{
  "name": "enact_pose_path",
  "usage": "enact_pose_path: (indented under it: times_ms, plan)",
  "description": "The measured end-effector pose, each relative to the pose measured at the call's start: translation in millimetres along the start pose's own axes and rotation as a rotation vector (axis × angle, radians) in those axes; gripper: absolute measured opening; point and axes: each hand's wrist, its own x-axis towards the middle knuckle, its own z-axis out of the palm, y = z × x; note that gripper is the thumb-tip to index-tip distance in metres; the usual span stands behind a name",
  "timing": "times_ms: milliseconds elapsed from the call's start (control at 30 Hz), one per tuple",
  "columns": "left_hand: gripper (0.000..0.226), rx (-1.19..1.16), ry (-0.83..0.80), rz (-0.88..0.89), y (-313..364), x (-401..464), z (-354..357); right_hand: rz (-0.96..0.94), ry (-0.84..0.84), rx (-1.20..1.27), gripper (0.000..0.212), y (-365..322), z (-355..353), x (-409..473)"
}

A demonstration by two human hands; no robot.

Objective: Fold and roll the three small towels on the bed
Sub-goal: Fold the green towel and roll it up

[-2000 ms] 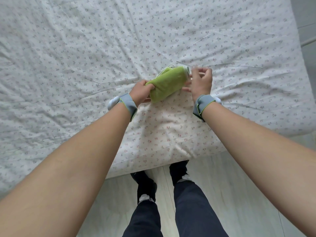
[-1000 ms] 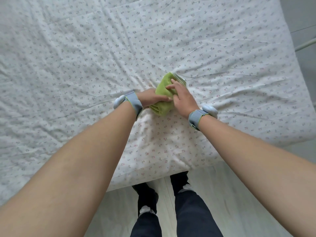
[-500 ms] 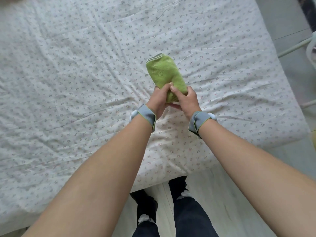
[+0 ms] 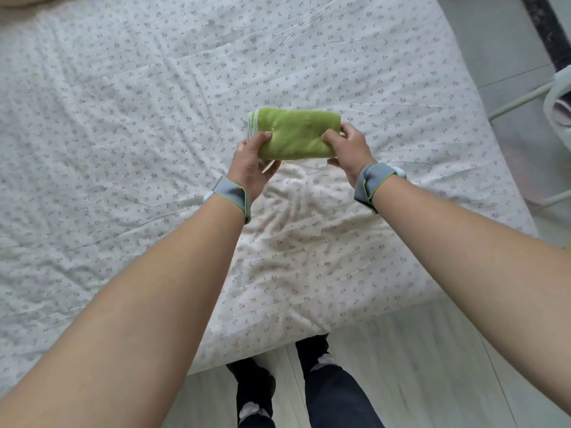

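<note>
head view shows the green towel (image 4: 296,135) rolled up and held sideways between both hands above the bed (image 4: 123,118). left hand (image 4: 251,163) grips its left end with the white-edged layers, right hand (image 4: 350,152) pinches its right end, thumbs on top.
</note>
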Motion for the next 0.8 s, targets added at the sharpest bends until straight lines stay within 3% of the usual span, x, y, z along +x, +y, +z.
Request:
enact_pose_path:
  times_ms: [167,333,533,733,800]
  plan:
    - [0.057,0.115,0.027,0.006,-13,27,36,0.012,0.161,0.067,0.036,-9,-20,49]
    - [0.049,0.256,0.102,0.095,-19,63,82,-0.044,0.288,-0.035,0.036,-3,-39,87]
    - [0.083,0.919,0.298,0.038,-41,102,80,-0.091,0.301,-0.328,0.035,8,-53,106]
    - [0.063,1.356,0.256,0.014,-25,58,87,-0.046,0.293,-0.545,0.035,16,-49,110]
    - [0.067,1.313,0.293,0.018,-17,58,89,-0.043,0.316,-0.588,0.038,8,-44,108]
